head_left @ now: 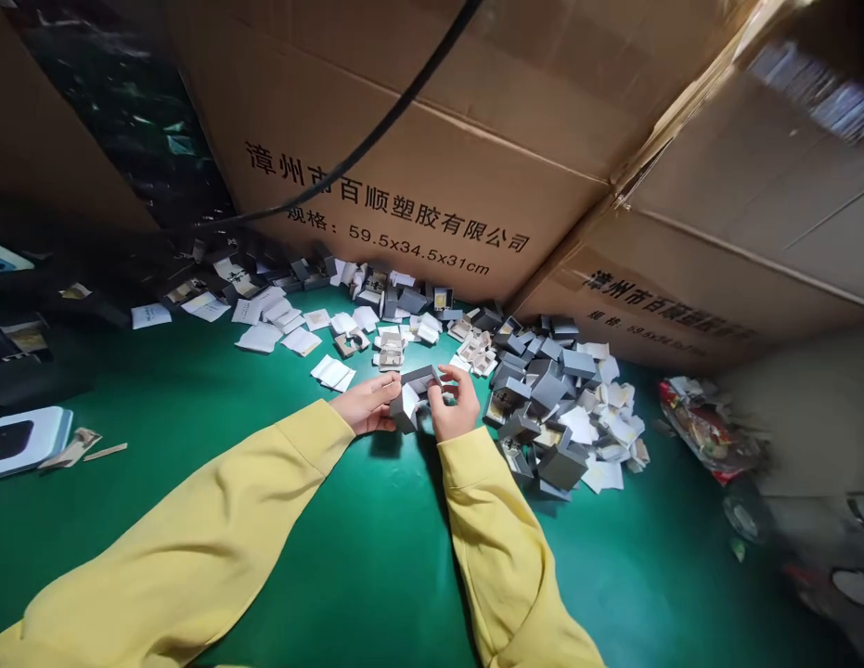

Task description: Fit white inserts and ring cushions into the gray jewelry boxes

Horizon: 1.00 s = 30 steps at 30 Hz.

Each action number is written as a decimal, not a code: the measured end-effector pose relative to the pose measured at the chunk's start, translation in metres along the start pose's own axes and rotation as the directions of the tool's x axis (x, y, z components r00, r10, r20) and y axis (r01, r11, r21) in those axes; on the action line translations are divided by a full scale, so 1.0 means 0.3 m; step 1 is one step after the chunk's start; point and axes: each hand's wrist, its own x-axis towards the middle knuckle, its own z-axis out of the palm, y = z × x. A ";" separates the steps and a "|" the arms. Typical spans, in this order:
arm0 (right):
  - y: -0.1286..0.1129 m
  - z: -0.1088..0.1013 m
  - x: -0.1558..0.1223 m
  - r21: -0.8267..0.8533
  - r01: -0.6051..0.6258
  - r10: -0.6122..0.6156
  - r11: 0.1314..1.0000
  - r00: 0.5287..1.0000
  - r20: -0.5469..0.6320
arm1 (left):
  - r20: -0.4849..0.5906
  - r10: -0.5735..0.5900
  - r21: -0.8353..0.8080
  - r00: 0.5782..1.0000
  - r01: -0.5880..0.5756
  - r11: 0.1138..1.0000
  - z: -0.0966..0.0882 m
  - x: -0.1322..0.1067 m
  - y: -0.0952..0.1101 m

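Note:
Both my hands meet over the green table (376, 547), in yellow sleeves. My left hand (366, 405) grips the left side of a small grey box (412, 394), fingers curled against it. My right hand (455, 406) pinches the same box from the right, thumb and fingers closed on its upper edge. The box is open, with something white showing at its underside. Just right of my hands lies a heap of similar grey boxes (543, 408) mixed with white cards. Behind my hands more white cards (332, 371) and small beige inserts (391, 351) are scattered.
Large brown cartons (432, 121) with printed characters wall off the back and right. A black cable (376, 134) crosses in front of them. A white device (20, 441) lies at the left edge. Coloured wrappers (702, 427) lie at the right, beyond the boxes.

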 end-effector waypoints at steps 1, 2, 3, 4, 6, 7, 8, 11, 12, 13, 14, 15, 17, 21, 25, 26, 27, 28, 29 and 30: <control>-0.004 0.000 -0.003 0.021 -0.038 0.038 0.999 0.999 0.033 | 0.025 -0.013 0.015 1.000 0.012 1.000 -0.003 0.001 0.000; -0.008 0.001 -0.006 0.031 -0.072 0.071 0.997 0.996 0.054 | 0.049 -0.022 0.027 0.999 0.021 0.999 -0.006 0.003 0.000; -0.013 0.003 -0.008 0.031 -0.100 0.098 0.994 0.993 0.062 | 0.067 -0.023 0.036 0.997 0.020 0.999 -0.008 0.004 -0.001; -0.016 0.005 -0.008 0.029 -0.118 0.117 0.993 0.992 0.057 | 0.074 -0.016 0.043 0.997 0.013 0.999 -0.008 0.004 -0.003; -0.023 0.009 -0.007 0.032 -0.125 0.124 0.992 0.991 0.050 | 0.047 0.010 0.042 0.999 -0.012 0.999 -0.004 0.001 -0.006; -0.025 0.011 -0.006 0.037 -0.121 0.119 0.992 0.991 0.056 | 0.021 0.022 0.033 1.000 -0.023 0.999 -0.001 -0.001 -0.007; -0.026 0.011 -0.005 0.043 -0.115 0.112 0.992 0.991 0.068 | -0.003 0.034 0.014 0.999 -0.033 0.999 0.004 -0.004 -0.007; -0.024 0.007 -0.007 0.072 -0.099 0.092 0.992 0.991 0.098 | -0.027 0.049 -0.087 0.998 -0.052 0.995 0.013 -0.006 0.001; -0.023 0.006 -0.009 0.099 -0.090 0.079 0.991 0.991 0.106 | -0.045 0.063 -0.136 0.997 -0.069 0.988 0.011 -0.004 0.007; -0.023 0.006 -0.012 0.134 -0.077 0.062 0.988 0.991 0.115 | -0.088 0.094 -0.190 0.992 -0.109 0.976 0.006 0.000 0.016; -0.022 0.009 -0.014 0.161 -0.065 0.045 0.985 0.991 0.124 | -0.148 0.140 -0.244 0.979 -0.174 0.954 -0.003 0.005 0.027; -0.023 0.016 -0.014 0.168 -0.057 0.035 0.984 0.991 0.129 | -0.222 0.199 -0.290 0.955 -0.260 0.921 -0.016 0.010 0.040; -0.028 0.042 -0.009 0.101 -0.045 0.031 0.994 0.990 0.135 | -0.351 0.314 -0.338 0.882 -0.432 0.836 -0.047 0.018 0.068; -0.041 0.128 0.025 -0.123 0.092 -0.062 0.988 0.971 0.229 | -0.393 0.395 -0.372 0.831 -0.536 0.758 -0.097 0.016 0.109; -0.042 0.203 0.081 -0.259 0.171 -0.084 0.951 0.946 0.314 | -0.386 0.378 -0.382 0.842 -0.518 0.765 -0.096 0.009 0.113; -0.042 0.214 0.094 -0.289 0.180 -0.076 0.940 0.939 0.336 | -0.390 0.368 -0.373 0.844 -0.510 0.775 -0.090 0.010 0.111; -0.041 0.222 0.105 -0.318 0.189 -0.064 0.929 0.929 0.364 | -0.391 0.355 -0.365 0.849 -0.497 0.787 -0.085 0.010 0.110; -0.042 0.226 0.114 -0.347 0.201 -0.050 0.916 0.916 0.399 | -0.387 0.341 -0.362 0.856 -0.482 0.798 -0.079 0.011 0.109; -0.043 0.227 0.120 -0.374 0.213 -0.032 0.903 0.899 0.436 | -0.381 0.328 -0.363 0.865 -0.466 0.807 -0.075 0.012 0.108; -0.046 0.227 0.124 -0.398 0.228 -0.013 0.889 0.880 0.474 | -0.372 0.314 -0.367 0.873 -0.450 0.814 -0.071 0.013 0.109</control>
